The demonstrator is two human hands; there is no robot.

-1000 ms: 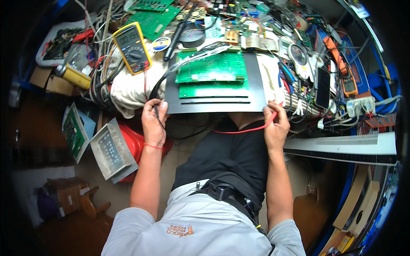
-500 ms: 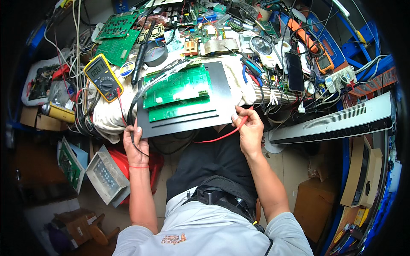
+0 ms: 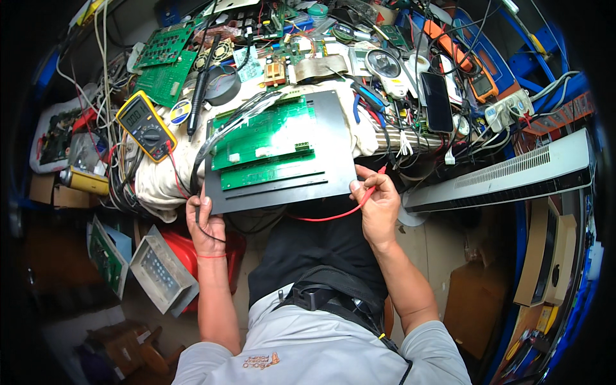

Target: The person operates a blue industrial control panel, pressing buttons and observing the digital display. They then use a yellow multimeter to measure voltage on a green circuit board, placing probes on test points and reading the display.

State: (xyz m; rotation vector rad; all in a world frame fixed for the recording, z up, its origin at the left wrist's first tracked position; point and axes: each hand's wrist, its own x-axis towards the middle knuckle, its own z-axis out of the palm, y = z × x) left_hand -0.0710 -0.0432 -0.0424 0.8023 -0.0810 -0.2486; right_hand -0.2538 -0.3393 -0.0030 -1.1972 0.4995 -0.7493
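A dark grey panel (image 3: pixel 339 144) carrying green circuit boards (image 3: pixel 256 141) is held slightly tilted at the bench's front edge. My left hand (image 3: pixel 206 231) is closed on its lower left corner, with a black test lead (image 3: pixel 204 226) running through the fingers. At the lower right corner, my right hand (image 3: pixel 380 208) grips the panel and also a red test probe (image 3: pixel 368 194), whose tip end points up and away from the board. A bundle of dark cables (image 3: pixel 221 133) lies over the boards' left side. Left of the panel lies a yellow multimeter (image 3: pixel 146 126), its display lit.
Behind the panel, the bench is crowded with circuit boards (image 3: pixel 165 77), a soldering iron (image 3: pixel 200 83), a magnifier (image 3: pixel 384 65), a black phone (image 3: pixel 436 102) and an orange meter (image 3: pixel 478 77). A long white appliance (image 3: pixel 500 173) stands at the right. Below left is a grey metal box (image 3: pixel 160 269).
The view has shifted a little, so the bench things appear farther left. Both hands still hold the panel; the red probe has turned slightly in my right hand.
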